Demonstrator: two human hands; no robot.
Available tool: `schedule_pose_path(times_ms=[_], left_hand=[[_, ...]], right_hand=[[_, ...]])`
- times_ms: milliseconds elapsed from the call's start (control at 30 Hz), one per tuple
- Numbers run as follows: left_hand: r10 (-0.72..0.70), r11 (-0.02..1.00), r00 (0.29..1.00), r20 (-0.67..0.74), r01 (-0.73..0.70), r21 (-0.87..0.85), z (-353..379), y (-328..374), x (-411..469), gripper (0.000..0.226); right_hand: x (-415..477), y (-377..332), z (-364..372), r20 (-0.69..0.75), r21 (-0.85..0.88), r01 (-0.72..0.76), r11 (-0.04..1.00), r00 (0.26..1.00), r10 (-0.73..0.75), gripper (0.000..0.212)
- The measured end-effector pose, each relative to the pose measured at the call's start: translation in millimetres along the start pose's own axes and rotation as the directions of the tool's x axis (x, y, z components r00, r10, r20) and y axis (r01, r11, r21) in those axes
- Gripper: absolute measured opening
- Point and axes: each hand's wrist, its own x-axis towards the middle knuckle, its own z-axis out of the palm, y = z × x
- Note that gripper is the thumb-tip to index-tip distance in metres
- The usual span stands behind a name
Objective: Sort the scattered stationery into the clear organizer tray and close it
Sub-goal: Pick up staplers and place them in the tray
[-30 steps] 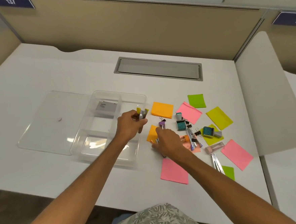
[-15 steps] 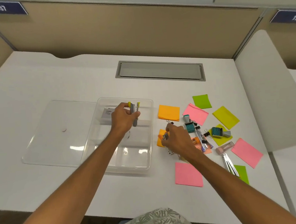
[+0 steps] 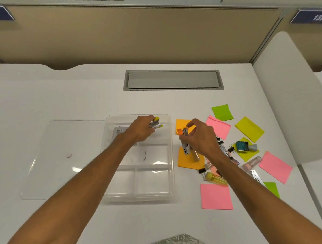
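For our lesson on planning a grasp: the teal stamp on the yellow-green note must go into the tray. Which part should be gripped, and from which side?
Probably the grey handle, pinched from above on the right. The teal stamp lies on its side with that narrower handle pointing right, clear of other items, while binder clips crowd its left side.
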Motion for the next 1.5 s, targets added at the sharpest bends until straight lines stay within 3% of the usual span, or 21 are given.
schedule_pose_path(times_ms=[367,500,700,867,933,1033,1133,1233,1367,1500], left_hand=[[0.048,0.964,0.973,0.225,-0.105,0.245,7.0,-0.5,25.7,0.024],[0.070,0.954,0.974,0.215,-0.129,0.270,14.4,-2.6,28.5,0.020],[0.064,0.952,0.988,0.139,-0.103,0.290,17.4,-5.9,23.9,0.019],[0.078,0.975,0.993,0.094,-0.096,0.202,14.9,-9.9,20.4,0.024],[0.063,0.989,0.998,-0.009,-0.061,0.133,8.3,-12.5,17.2,0.020],[0.035,0.999,0.956,-0.291,-0.023,0.046,-2.5,-18.3,9.0,0.016],[0.000,1.000,0.881,-0.473,0.009,0.016,-11.3,-25.5,-0.5,0.020],[-0.022,1.000,0.848,-0.530,0.021,-0.009,-14.4,-33.9,-7.3,0.024],[-0.046,0.999,0.845,-0.533,0.024,-0.047,-12.9,-38.7,-13.7,0.025],[-0.051,0.998,0.861,-0.507,0.031,-0.048,-10.7,-38.6,-15.1,0.025]], right_hand=[[24.7,-10.6,-1.0,-0.020,0.062,0.019,0.998,1.000,-0.018,0.046],[32.4,-14.8,-0.8,-0.018,0.092,0.027,0.995,0.999,-0.026,0.044],[42.9,-25.4,0.3,-0.015,0.151,0.065,0.986,0.998,-0.063,0.048],[55.5,-36.8,9.2,-0.013,0.212,0.097,0.973,0.995,-0.096,0.045],[58.8,-44.9,14.7,-0.004,0.239,0.120,0.964,0.992,-0.123,0.041],[62.7,-58.2,26.1,0.014,0.257,0.192,0.947,0.979,-0.202,0.039],[67.8,-64.3,44.7,0.045,0.013,0.377,0.926,0.925,-0.377,0.038],[73.3,-66.7,60.6,0.179,-0.230,0.507,0.831,0.861,-0.476,0.037],[77.3,-66.0,79.0,0.376,-0.358,0.632,0.687,0.771,-0.514,0.031],[80.8,-63.8,91.9,0.432,-0.424,0.662,0.618,0.747,-0.505,0.028]])
